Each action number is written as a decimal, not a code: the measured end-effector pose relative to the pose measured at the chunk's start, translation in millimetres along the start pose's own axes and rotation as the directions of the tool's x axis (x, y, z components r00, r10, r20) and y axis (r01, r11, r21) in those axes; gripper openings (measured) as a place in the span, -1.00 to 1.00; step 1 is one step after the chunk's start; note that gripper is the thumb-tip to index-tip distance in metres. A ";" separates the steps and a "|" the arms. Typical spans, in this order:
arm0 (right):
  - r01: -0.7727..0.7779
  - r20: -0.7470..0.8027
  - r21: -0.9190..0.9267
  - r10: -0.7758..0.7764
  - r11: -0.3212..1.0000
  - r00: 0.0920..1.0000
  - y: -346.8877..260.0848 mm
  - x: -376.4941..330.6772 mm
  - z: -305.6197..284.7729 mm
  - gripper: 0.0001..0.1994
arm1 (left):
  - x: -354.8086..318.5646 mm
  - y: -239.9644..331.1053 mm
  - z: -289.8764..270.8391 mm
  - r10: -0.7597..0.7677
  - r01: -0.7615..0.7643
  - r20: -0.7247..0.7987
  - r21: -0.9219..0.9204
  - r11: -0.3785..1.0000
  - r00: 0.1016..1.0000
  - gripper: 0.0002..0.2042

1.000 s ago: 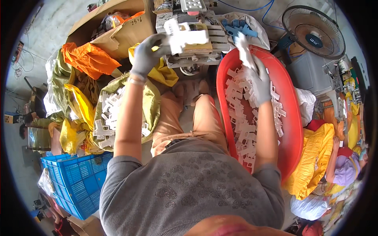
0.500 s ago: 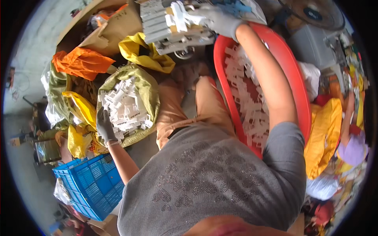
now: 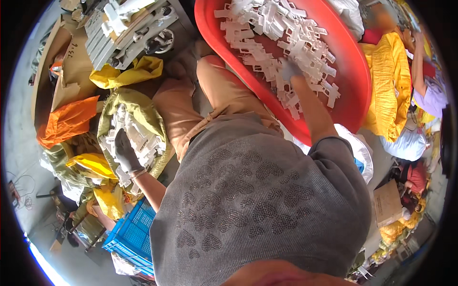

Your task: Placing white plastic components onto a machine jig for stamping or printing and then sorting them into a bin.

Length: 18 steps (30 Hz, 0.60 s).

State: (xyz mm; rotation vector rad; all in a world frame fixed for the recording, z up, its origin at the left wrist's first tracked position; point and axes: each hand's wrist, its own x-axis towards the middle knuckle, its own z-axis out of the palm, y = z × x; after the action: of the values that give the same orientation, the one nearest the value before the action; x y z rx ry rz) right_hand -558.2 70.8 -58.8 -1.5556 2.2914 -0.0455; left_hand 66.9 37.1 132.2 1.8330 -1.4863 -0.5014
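Observation:
My left hand [image 3: 126, 151], in a grey glove, lies with its fingers stretched out against the white plastic parts [image 3: 149, 148] in an olive sack [image 3: 160, 109]. These parts look like toy pistol pieces. Over on the right, my right hand [image 3: 290, 71], also gloved, reaches into a big red tub [image 3: 350, 102] and touches or hovers just over a heap of white pistol-shaped parts [image 3: 307, 47]. Its fingers are blurred, so whether they hold a part is unclear. More white pieces [image 3: 118, 16] rest on a grey slatted metal stand [image 3: 98, 40] at the upper left.
Left of the sack are an orange bag [image 3: 71, 119], a yellow bag [image 3: 93, 164] and a large cardboard box [image 3: 74, 62]. A blue plastic crate [image 3: 133, 233] stands near my left elbow. Beyond the tub lies a yellow sack [image 3: 386, 86]; a person in purple [image 3: 431, 97] sits farther right.
My right hand has left the white pieces on the metal stand and come down into the red tub. My body has turned right, shifting the view. The left hand remains at the sack.

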 end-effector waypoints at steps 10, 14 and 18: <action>0.100 0.083 -0.464 -0.069 0.880 0.994 11.6 8.9 -11.9 -0.52 | 1.8 69.3 21.0 0.063 -0.076 0.098 0.143 0.987 0.993 -0.74; 0.212 0.063 -0.191 -0.204 0.958 0.977 17.3 8.7 -42.7 -0.61 | -0.7 51.1 14.1 0.071 -0.086 0.120 0.121 0.989 0.990 -0.75; 0.122 0.386 0.120 -0.159 0.985 0.909 22.1 -6.3 -49.7 -0.65 | -5.1 31.5 11.7 0.042 -0.049 0.105 0.069 0.996 0.994 -0.74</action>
State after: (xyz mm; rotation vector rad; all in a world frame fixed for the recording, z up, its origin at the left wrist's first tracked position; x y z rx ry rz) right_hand -591.6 76.3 -15.9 -1.5196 1.8373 0.1137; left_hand 36.1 36.1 146.7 1.8479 -1.6313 -0.5344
